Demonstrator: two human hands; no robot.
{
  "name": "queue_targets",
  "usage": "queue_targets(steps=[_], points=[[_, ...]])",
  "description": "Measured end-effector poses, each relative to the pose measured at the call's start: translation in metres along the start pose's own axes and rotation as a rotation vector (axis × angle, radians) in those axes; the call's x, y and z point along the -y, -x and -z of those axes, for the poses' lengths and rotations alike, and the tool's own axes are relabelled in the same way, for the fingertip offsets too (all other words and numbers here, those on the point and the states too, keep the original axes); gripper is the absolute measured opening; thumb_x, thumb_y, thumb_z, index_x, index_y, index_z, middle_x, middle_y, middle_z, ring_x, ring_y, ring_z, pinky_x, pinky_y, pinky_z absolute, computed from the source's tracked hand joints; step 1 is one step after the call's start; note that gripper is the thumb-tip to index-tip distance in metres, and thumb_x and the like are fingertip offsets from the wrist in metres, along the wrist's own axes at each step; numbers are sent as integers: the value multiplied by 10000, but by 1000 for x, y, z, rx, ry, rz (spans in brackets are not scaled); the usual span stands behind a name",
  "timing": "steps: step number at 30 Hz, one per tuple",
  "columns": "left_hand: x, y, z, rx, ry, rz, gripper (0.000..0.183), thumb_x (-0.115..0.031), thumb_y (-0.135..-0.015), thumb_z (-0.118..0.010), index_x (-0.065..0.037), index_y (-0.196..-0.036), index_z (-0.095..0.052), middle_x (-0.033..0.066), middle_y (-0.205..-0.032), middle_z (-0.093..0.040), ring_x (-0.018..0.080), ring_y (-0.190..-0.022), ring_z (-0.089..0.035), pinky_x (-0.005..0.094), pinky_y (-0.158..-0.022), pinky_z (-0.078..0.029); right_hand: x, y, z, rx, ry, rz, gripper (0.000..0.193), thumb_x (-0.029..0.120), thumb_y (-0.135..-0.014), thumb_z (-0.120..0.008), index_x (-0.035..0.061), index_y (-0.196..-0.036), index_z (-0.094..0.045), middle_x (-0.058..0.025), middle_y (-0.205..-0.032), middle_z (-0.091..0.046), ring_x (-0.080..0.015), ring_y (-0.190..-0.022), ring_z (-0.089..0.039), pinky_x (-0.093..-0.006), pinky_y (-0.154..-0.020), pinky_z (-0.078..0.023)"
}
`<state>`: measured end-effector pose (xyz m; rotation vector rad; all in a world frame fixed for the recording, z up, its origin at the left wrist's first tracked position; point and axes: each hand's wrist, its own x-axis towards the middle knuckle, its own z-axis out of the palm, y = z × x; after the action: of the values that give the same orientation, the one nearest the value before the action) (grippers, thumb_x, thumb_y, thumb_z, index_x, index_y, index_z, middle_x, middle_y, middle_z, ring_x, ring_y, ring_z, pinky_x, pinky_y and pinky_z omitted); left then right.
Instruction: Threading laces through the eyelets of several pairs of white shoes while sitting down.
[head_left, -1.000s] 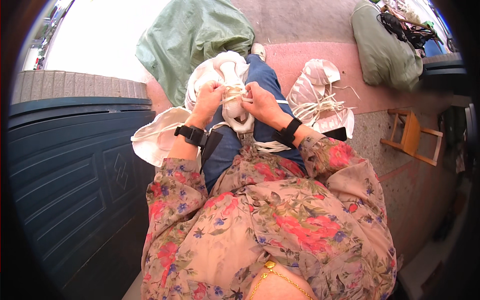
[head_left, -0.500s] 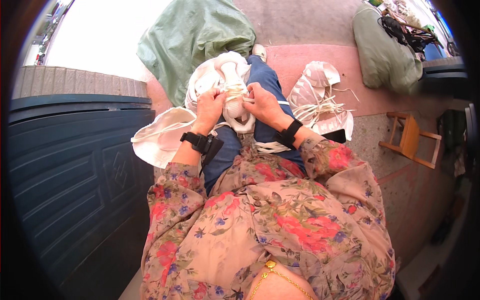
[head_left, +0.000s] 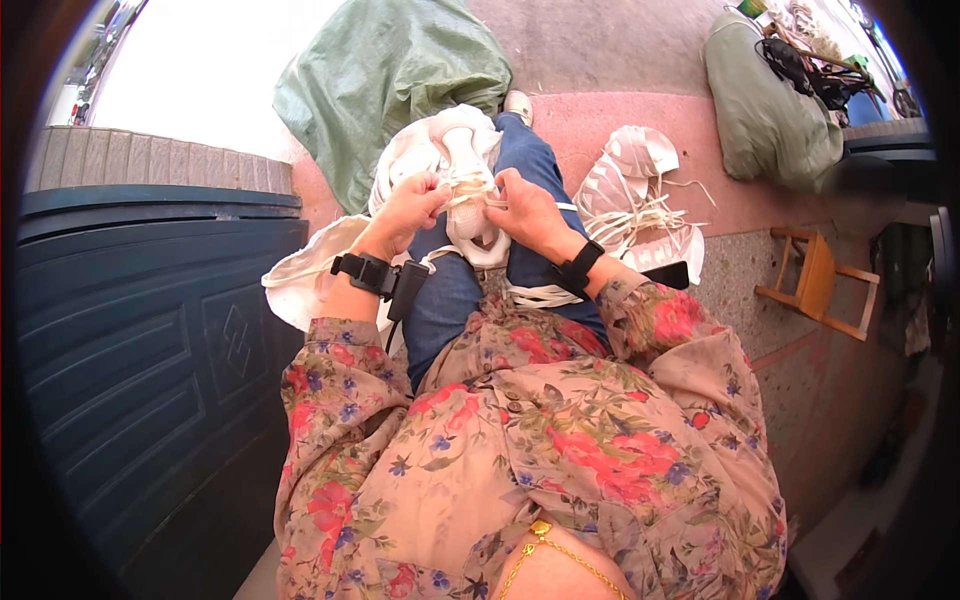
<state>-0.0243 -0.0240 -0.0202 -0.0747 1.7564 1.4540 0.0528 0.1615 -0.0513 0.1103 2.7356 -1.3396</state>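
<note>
A white shoe upper (head_left: 465, 228) lies across my lap with its toe end toward me, and cream shoelace (head_left: 468, 186) crosses its front. At its left edge, my left hand (head_left: 412, 212) is closed, thumb and finger pinching the lace. My right hand (head_left: 528, 212) pinches a lace end at the right side of the same upper. More white uppers (head_left: 398, 160) are bunched just beyond it, over my legs. The fingertips partly hide the lacing holes.
White uppers (head_left: 605, 190) with tangled laces (head_left: 650, 222) lie to the right. Another pale upper (head_left: 300, 275) is by my left forearm. A green sack (head_left: 390, 70) stands ahead, another sack (head_left: 765, 110) far right. A wooden stool (head_left: 815, 275) is right; a blue door (head_left: 130, 330) left.
My left hand has turned slightly and its wrist and forearm have shifted left. My right hand stays almost where it was, and the shoe upper has hardly moved.
</note>
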Motion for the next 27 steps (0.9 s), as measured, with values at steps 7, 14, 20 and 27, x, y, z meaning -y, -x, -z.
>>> queue_targets(steps=[7, 14, 20, 27], points=[[25, -8, -11, -610, -694, -508, 162, -122, -776, -566, 21, -849, -587, 90, -690, -585, 138, -619, -527, 293, -611, -448, -5, -5, 6, 141, 15, -169, 340, 323, -798, -560, -10, -748, -610, -206, -860, -603, -357, -810, -579, -411, -699, -452], [28, -7, -18, -682, -438, -399, 146, -150, -765, -603, -8, -800, -611, 119, -668, -587, 211, -552, -545, 328, -554, -437, -17, 12, 14, -73, 7, 111, 211, 214, -791, -566, 30, -704, -623, -126, -751, -580, -298, -750, -566, -401, -668, -420], [7, -4, -7, -1, 132, 82, 220, -207, -806, -571, -61, -643, -561, -54, -541, -359, 35, -470, -299, 189, -383, -200, -39, 20, 42, -195, 438, 557, 125, 194, -758, -606, 111, -671, -571, -17, -644, -487, -184, -670, -512, -326, -675, -346], [7, -7, -16, -14, -6, 60, 182, -218, -783, -593, -37, -765, -597, -22, -617, -420, 68, -552, -376, 210, -459, -307, -51, 29, 71, -240, 524, 690, 109, 163, -728, -626, 109, -683, -544, -8, -620, -459, -172, -647, -498, -311, -672, -347]])
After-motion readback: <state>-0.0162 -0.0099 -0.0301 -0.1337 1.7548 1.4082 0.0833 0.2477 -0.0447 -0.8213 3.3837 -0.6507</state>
